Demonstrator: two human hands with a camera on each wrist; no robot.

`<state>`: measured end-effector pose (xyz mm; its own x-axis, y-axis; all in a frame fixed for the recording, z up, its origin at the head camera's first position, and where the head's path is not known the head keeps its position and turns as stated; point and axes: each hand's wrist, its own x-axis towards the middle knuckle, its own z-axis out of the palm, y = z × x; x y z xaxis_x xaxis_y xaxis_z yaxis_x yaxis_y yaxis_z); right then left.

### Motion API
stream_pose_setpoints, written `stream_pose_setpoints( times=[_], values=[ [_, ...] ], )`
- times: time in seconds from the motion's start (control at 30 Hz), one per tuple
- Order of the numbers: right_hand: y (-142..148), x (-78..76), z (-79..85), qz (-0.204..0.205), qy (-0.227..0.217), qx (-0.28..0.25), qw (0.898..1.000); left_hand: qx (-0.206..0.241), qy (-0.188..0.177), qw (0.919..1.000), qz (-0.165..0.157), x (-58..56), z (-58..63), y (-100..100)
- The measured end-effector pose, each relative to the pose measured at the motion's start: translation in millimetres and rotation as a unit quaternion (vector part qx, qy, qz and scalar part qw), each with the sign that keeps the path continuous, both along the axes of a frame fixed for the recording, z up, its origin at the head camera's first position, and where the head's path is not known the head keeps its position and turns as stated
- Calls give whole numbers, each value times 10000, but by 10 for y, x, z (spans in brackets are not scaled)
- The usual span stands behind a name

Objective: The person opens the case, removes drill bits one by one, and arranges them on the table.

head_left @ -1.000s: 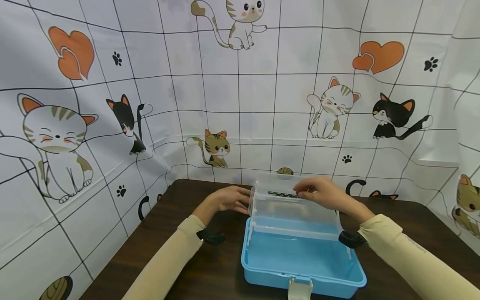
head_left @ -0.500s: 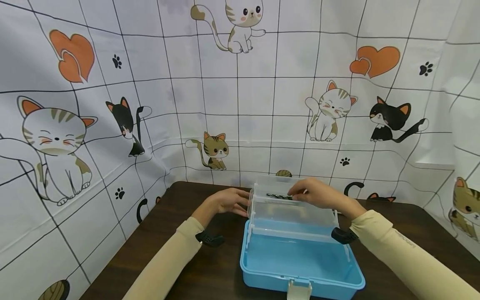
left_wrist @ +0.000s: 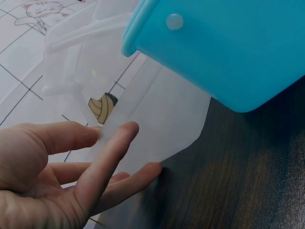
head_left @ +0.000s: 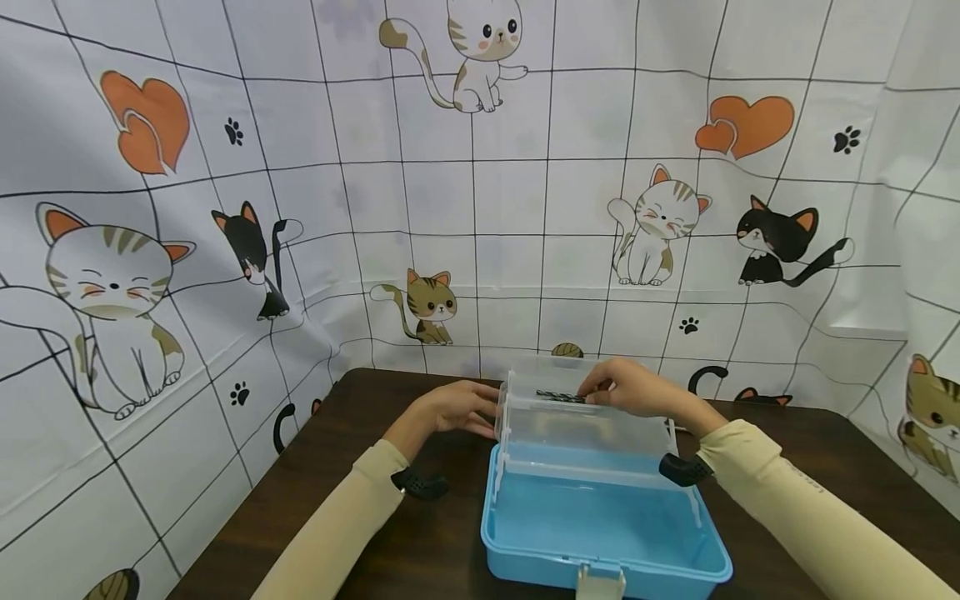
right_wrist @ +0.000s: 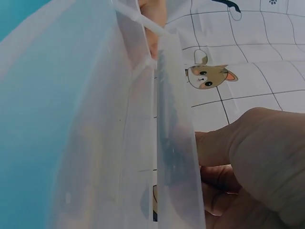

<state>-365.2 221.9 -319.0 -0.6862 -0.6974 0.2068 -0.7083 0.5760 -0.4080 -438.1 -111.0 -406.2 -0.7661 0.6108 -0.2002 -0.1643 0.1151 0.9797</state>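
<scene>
A light blue plastic box stands on the table with its raised clear tray behind the open compartment. Dark, spiral-fluted drill bits lie along that tray. At their right end my right hand has its thumb and curled fingers, which pinch the bits; the fingertips are partly hidden. Behind the tray wall in the right wrist view, the bits show only as a dark blur. My left hand rests its extended thumb and fingers against the tray's left side, seen closer on the clear panel.
A white latch hangs on the box front. Dark wooden tabletop lies around the box. Close behind and at the sides hangs a white sheet printed with cats and hearts.
My right hand has shifted slightly left along the drill bits and covers more of their right end. My left hand stays at the tray's side. The head view has tilted a little upward.
</scene>
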Motion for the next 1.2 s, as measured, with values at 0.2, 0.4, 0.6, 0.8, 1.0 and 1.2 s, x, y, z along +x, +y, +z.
stream_pose_setpoints(
  times=[0.2,0.4,0.6,0.8,1.0,1.2],
  values=[
    [53,-11,-40,13,-123,-249,9996,-42,20,10000,6,2,19,-12],
    [76,-16,-76,-52,-339,-566,9978,-46,80,10000,19,0,17,-16],
    [120,0,-81,-305,-615,-852,9940,-48,52,10000,3,0,8,-9],
    [206,45,-26,-780,-1065,-1226,9836,-36,53,10000,9,-15,10,2],
    [367,79,-9,-1137,-1283,-1514,9735,-39,102,9999,-15,-12,12,6],
    [577,117,8,-1414,-1360,-1635,9668,-36,81,10000,13,0,6,-3]
  ],
)
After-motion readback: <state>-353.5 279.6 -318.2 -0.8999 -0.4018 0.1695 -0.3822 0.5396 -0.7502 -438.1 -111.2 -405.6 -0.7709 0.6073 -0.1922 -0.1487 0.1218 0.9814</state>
